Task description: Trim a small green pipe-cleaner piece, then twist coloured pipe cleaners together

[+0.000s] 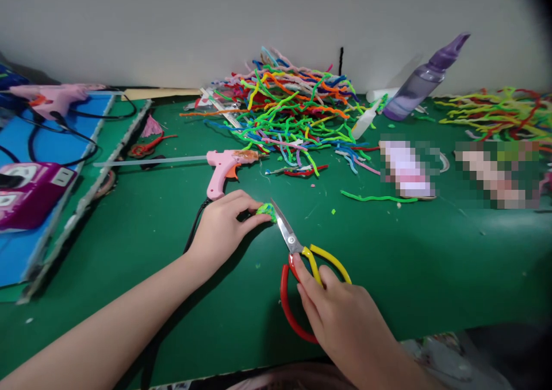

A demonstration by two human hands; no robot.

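Observation:
Between the thumb and fingers of my left hand (pixel 230 217) is a small green-and-blue fuzzy piece (pixel 266 210), which looks like coiled pipe cleaner. My right hand (pixel 340 309) grips a pair of scissors (pixel 290 237) with one red and one yellow handle. Their blades point up and left, with the tips right beside the fuzzy piece; the blades look nearly closed. Just beyond my left hand lies a pink glue gun (pixel 222 168) with a long glue stick (pixel 150 161) out of its back.
A heap of colourful pipe cleaners (pixel 284 105) lies against the wall, more (pixel 504 111) at the right. Near them are a purple bottle (pixel 416 88) and a small white bottle (pixel 364 122). At left, a second glue gun (pixel 56 98) and a magenta device (pixel 37 197) rest on a blue board (pixel 92 125).

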